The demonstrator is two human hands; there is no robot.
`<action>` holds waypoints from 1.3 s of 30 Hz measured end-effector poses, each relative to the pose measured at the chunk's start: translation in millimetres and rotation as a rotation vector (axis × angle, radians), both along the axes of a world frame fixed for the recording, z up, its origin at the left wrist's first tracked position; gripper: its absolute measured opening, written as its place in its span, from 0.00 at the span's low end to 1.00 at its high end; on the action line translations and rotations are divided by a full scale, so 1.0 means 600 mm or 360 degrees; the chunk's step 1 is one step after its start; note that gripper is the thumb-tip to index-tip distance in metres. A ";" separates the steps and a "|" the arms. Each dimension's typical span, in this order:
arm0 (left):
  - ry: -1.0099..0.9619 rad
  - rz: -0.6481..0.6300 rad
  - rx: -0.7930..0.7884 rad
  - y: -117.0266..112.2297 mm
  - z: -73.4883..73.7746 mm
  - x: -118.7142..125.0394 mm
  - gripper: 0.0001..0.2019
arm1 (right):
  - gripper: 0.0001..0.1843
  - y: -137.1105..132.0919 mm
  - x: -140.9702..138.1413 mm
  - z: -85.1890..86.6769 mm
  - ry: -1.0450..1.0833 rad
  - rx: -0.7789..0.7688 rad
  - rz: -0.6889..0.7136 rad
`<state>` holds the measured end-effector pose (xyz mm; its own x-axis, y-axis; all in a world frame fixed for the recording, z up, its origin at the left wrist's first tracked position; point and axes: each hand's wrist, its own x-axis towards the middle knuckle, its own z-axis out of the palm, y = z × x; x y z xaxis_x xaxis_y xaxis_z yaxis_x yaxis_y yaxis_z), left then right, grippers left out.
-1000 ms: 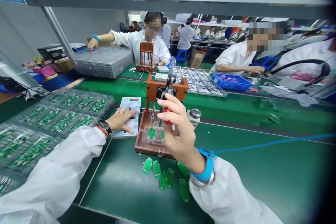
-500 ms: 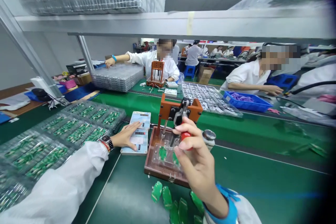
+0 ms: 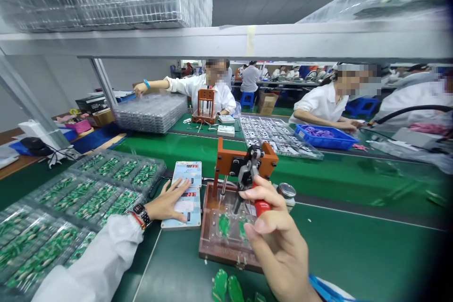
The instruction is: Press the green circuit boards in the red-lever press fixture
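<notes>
My left hand lies with spread fingers across two light-blue meter boxes, whose small displays show red digits. My right hand is closed around the red handle of a toggle clamp. This clamp is mounted on an orange press frame with a wooden base. Under the frame, a clear fixture holds two green circuit boards; my fingers partly cover the right one. Loose green boards lie on the mat in front of the base.
Clear trays of green boards fill the left side. A lidded jar stands right behind the press. Across the bench are a tray of white parts, a blue bin and co-workers. A shelf beam spans overhead.
The red handle has come down and toward me in my right hand. Both meter displays show different digits. My left hand stays on the boxes; the whole view has shifted slightly.
</notes>
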<state>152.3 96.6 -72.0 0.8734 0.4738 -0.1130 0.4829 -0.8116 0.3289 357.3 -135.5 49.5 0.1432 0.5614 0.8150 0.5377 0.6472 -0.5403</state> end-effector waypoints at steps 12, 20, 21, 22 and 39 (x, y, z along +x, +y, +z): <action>-0.0042 -0.0010 -0.0031 -0.003 -0.001 0.000 0.61 | 0.13 -0.008 0.001 0.010 -0.0067 -0.0017 -0.0012; -0.0047 -0.0006 -0.0102 -0.001 -0.001 0.001 0.63 | 0.13 -0.003 0.002 0.011 -0.0088 0.0036 -0.0063; -0.0047 -0.0006 -0.0107 -0.001 -0.001 0.000 0.63 | 0.13 -0.002 0.002 0.010 -0.0090 0.0038 -0.0068; -0.0051 -0.0008 -0.0108 -0.001 -0.001 0.000 0.63 | 0.13 -0.001 0.002 0.009 -0.0086 0.0047 -0.0069; -0.0146 -0.0043 -0.0015 -0.003 -0.008 -0.008 0.62 | 0.16 -0.008 0.023 0.016 -0.0258 -0.0067 -0.0010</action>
<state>147.8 95.1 -76.8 0.8926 0.4493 -0.0366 0.4285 -0.8204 0.3785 371.2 -140.3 59.1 0.0150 0.5950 0.8036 0.6240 0.6224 -0.4725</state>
